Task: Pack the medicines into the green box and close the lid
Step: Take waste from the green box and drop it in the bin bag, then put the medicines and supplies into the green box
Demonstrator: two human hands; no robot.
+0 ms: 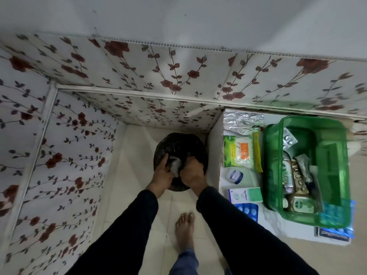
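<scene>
The green translucent box [275, 155] stands open on a white table [270, 219] at the right. It holds a bottle [288, 175], blister strips [300, 182] and a round tin [300, 204]. More medicines lie beside it: a foil strip [242, 121], a green packet [231, 150], a small jar [234, 175], a white-and-green carton [247, 194] and a blue blister pack [247, 210]. Away from the box, my left hand [161, 172] and my right hand [192, 172] are down over a black bag-lined bin [179, 140] on the floor. Both are closed around a crumpled whitish wrapper [175, 167].
Floral-patterned panels wall in the floor space to the left and behind the bin. The table's white side panel [213, 153] stands right next to the bin. My bare foot [184, 227] rests on the tiled floor. A dark booklet [331, 236] lies at the table's near edge.
</scene>
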